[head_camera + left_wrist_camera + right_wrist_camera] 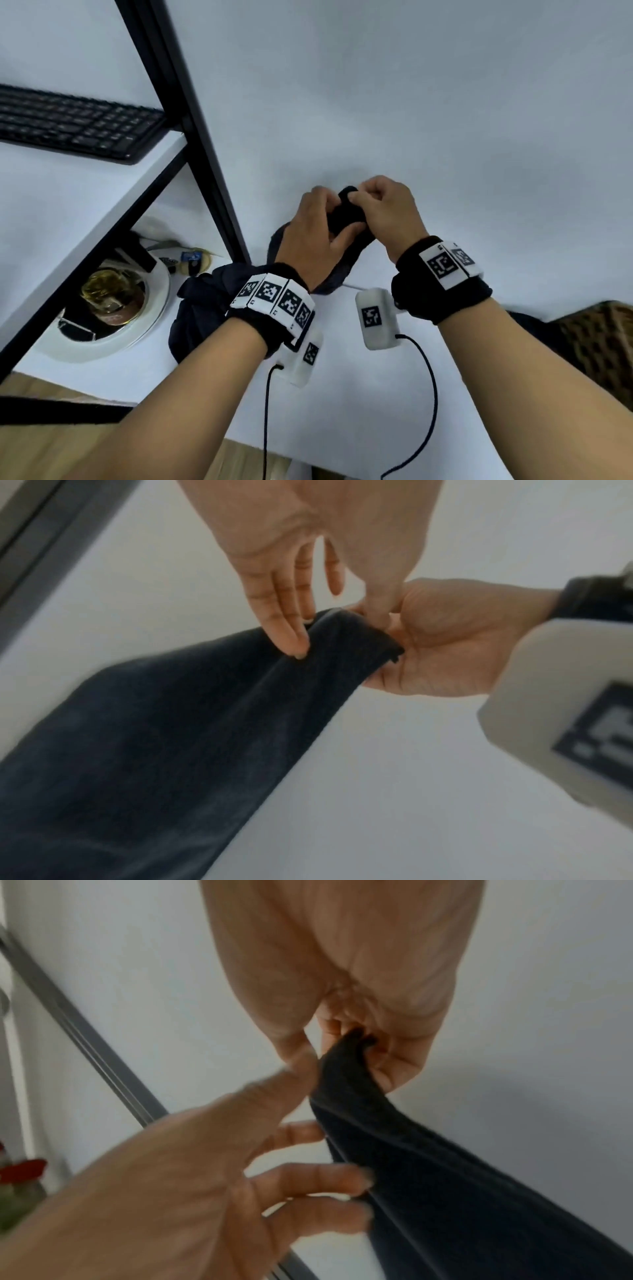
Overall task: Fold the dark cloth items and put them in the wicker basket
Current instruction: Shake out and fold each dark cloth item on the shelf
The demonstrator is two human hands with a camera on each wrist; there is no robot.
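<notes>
Both hands hold one dark cloth [344,214] up above the white table [445,120]. My right hand [390,212] pinches its top edge with curled fingers; the right wrist view shows that right hand [377,1031] bunched on the cloth [428,1177]. My left hand [308,236] holds the cloth just below, thumb in front and fairly straight fingers [291,637] on the fabric. The rest of the cloth [154,750] hangs down to the left. A second crumpled dark cloth [198,308] lies under my left wrist. The wicker basket [603,342] sits at the lower right edge.
A black shelf post [191,130] slants along the table's left side. A black keyboard [75,123] lies on the white shelf there. Below it is a round white dish [150,318] with a glass jar [106,298]. Thin black cables [431,394] trail from my wrist units.
</notes>
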